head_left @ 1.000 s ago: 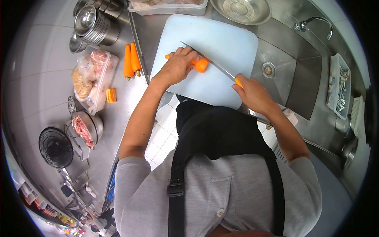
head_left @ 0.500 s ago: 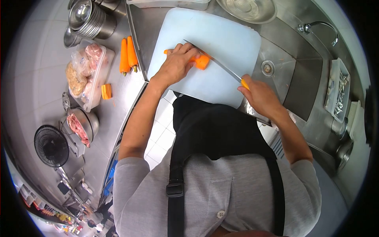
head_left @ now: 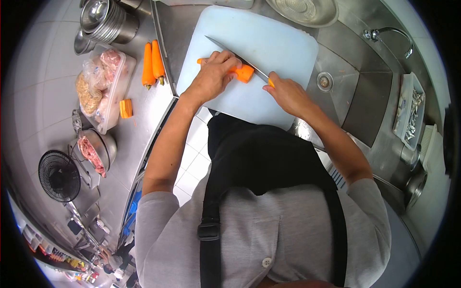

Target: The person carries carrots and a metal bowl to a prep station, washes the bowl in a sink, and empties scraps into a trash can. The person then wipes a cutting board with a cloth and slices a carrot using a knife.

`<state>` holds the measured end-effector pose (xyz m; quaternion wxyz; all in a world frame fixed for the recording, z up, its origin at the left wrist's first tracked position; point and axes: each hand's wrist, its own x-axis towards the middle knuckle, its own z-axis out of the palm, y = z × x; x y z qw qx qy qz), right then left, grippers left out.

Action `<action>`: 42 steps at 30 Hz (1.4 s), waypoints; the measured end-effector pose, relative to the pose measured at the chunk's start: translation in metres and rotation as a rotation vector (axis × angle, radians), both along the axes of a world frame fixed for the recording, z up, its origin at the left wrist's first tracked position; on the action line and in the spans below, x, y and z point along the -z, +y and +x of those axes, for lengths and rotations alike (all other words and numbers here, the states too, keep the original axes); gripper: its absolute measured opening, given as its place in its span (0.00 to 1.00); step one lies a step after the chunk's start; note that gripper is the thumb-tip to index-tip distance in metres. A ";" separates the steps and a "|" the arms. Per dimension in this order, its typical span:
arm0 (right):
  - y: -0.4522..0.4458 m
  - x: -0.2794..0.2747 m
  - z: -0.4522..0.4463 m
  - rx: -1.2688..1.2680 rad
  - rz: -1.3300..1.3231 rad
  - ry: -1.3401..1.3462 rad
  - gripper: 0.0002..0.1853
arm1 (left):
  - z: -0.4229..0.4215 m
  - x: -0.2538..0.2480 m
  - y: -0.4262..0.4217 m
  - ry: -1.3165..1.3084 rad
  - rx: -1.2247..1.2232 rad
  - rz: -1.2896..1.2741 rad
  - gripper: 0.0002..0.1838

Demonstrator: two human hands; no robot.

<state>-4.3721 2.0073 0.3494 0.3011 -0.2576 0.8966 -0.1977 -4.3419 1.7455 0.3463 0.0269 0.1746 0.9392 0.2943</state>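
Note:
On the pale blue cutting board (head_left: pixel 259 38) lies a peeled carrot (head_left: pixel 245 74), mostly covered by my left hand (head_left: pixel 214 73). The fingers of that hand are curled over the carrot and press it down; its thick end shows on the right and a bit of its tip on the left. My right hand (head_left: pixel 290 97) is wrapped round the yellow handle of a kitchen knife (head_left: pixel 235 56). The long blade slants across the board just beyond my left fingertips, along the far side of the carrot. Whether its edge touches the carrot is hard to see.
Two whole carrots (head_left: pixel 152 65) and a carrot chunk (head_left: pixel 126 108) lie on the left counter, near a plastic tub (head_left: pixel 120 91) of bagged meat. A steel bowl (head_left: pixel 110 149) of meat and a black fan (head_left: pixel 59 175) stand nearer. At right are the sink (head_left: pixel 343 91) and faucet (head_left: pixel 391 31).
My right hand has moved left and up with the knife, so more of the blade reaches past my left hand. My left hand stays on the carrot.

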 end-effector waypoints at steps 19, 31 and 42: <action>0.004 -0.011 0.006 0.010 0.025 -0.022 0.18 | 0.001 0.001 0.001 0.043 -0.001 0.024 0.19; 0.030 -0.065 0.017 -0.004 0.014 -0.007 0.17 | 0.003 0.003 0.000 0.052 -0.005 0.011 0.20; 0.026 -0.081 0.020 -0.010 0.072 0.001 0.17 | 0.005 0.003 -0.001 0.050 -0.016 0.024 0.20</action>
